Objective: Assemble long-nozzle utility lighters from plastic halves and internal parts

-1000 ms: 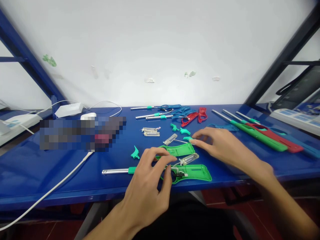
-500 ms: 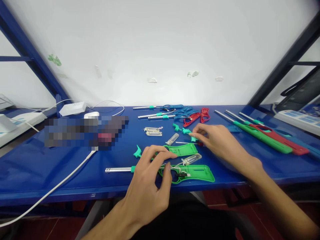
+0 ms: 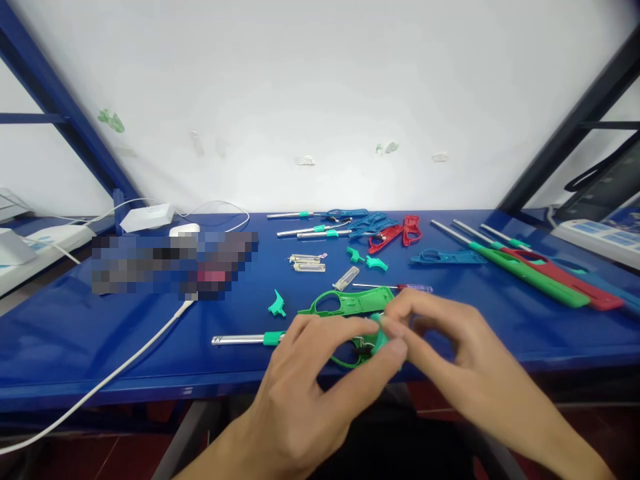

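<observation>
A small teal trigger (image 3: 380, 341) is held between both hands above the front green lighter half. My left hand (image 3: 315, 387) pinches it between thumb and index finger. From the other side, the fingertips of my right hand (image 3: 450, 347) close on the same piece. Below, the opened green lighter with its silver tube (image 3: 240, 340) is partly hidden by my hands. Just behind lies an empty green handle half (image 3: 365, 301). Another teal trigger (image 3: 277, 304) rests left of it, and two more triggers (image 3: 377, 264) lie farther back.
Clear fuel tanks (image 3: 346, 279) and a screwdriver (image 3: 416, 288) lie behind the hands. Blue (image 3: 373, 223) and red handle halves (image 3: 411, 230) are at the back, a blue half (image 3: 447, 257) right of them. Whole lighters (image 3: 530, 277) lie right; a white cable (image 3: 125, 360) crosses the left.
My right hand has picked a teal trigger from the table and brought it nearer to my left hand. My left hand has moved right and closed on it. The screwdriver handle and blue half are uncovered.
</observation>
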The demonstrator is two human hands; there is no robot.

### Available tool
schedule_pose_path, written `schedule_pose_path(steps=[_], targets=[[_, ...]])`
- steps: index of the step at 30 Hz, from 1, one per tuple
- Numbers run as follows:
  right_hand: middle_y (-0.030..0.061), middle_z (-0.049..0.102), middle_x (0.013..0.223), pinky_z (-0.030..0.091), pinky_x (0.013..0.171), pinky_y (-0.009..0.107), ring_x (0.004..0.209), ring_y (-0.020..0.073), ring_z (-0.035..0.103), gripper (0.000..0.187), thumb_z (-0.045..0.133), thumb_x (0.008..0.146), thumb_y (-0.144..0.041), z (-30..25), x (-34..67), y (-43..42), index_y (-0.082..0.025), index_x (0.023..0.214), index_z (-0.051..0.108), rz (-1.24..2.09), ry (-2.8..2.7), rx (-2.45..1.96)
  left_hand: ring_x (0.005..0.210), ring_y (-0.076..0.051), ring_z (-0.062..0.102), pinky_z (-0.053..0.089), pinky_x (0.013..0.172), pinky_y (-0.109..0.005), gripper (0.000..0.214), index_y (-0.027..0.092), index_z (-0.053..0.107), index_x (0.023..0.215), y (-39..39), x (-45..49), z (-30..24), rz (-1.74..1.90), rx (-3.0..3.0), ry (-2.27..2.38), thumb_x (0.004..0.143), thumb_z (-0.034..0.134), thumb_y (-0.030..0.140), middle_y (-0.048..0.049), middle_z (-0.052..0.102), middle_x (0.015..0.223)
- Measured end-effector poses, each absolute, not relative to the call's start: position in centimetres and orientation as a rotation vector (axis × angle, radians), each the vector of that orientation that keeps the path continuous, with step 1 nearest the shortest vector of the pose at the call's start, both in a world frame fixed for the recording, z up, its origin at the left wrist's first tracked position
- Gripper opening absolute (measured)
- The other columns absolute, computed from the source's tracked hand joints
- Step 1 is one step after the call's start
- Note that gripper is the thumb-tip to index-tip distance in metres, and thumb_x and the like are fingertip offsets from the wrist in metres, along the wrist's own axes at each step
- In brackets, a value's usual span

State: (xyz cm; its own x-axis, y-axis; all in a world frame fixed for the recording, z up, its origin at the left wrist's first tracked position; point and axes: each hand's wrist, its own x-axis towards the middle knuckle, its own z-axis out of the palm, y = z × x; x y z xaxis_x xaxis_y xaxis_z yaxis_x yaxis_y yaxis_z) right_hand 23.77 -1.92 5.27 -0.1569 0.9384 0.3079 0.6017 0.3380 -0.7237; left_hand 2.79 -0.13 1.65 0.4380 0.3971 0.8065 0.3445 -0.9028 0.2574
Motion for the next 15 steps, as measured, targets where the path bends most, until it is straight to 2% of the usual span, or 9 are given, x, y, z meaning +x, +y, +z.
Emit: schedule_pose_path(steps=[2,4,7,10,15], targets=[[-0.0022,0.067,0.074,0.051,0.063,0.028,0.069,0.0172,0.063,0.034,0.052,0.107,-0.045,5.0,23.3,-2.3,-0.026,0.080,0.063,0.646,-1.894,-1.358,0.089,-0.015,0.073,0.055,0.081,-0.029,0.028,0.022,0.074,0.117,-0.3,2.8,2.0,1.525,2.556,0.683,0.097,0.069,0.003,-0.0022,0.076,0.105],[-0.0026,0.068,0.076,0.052,0.064,0.028,0.071,0.0170,0.064,0.035,0.051,0.108,-0.044,4.9,23.2,-2.4,-0.026,0.081,0.063,0.646,-1.904,-1.363,0.087,-0.015,0.073,0.057,0.079,-0.027,0.019,0.020,0.075,0.110,-0.4,2.8,2.3,1.534,2.471,0.732,0.098,0.071,0.007,-0.0027,0.077,0.100],[-0.0014,0.073,0.089,0.055,0.068,0.027,0.081,0.0183,0.070,0.022,0.054,0.107,-0.042,4.7,23.4,-2.7,-0.029,0.095,0.068,0.593,-1.875,-1.336,0.085,-0.015,0.073,0.059,0.078,-0.025,0.011,0.020,0.076,0.102,-0.2,3.0,2.9,1.522,2.228,0.820,0.097,0.072,0.011,-0.0024,0.078,0.096],[-0.0015,0.076,0.095,0.058,0.065,0.025,0.077,0.0168,0.072,0.012,0.063,0.103,-0.040,4.5,23.4,-2.9,-0.032,0.110,0.069,0.587,-1.847,-1.277,0.075,-0.014,0.071,0.059,0.071,-0.024,0.010,0.024,0.077,0.097,0.2,3.3,3.3,1.417,1.919,0.909,0.097,0.072,0.015,0.0020,0.078,0.086],[-0.0039,0.077,0.091,0.061,0.064,0.024,0.072,0.0147,0.073,0.028,0.071,0.099,-0.031,3.9,23.0,-2.9,-0.037,0.127,0.065,0.604,-1.808,-1.196,0.070,-0.014,0.070,0.057,0.066,-0.025,0.008,0.025,0.077,0.101,0.3,3.6,3.1,1.249,1.661,0.901,0.098,0.070,0.024,0.0026,0.076,0.080]])
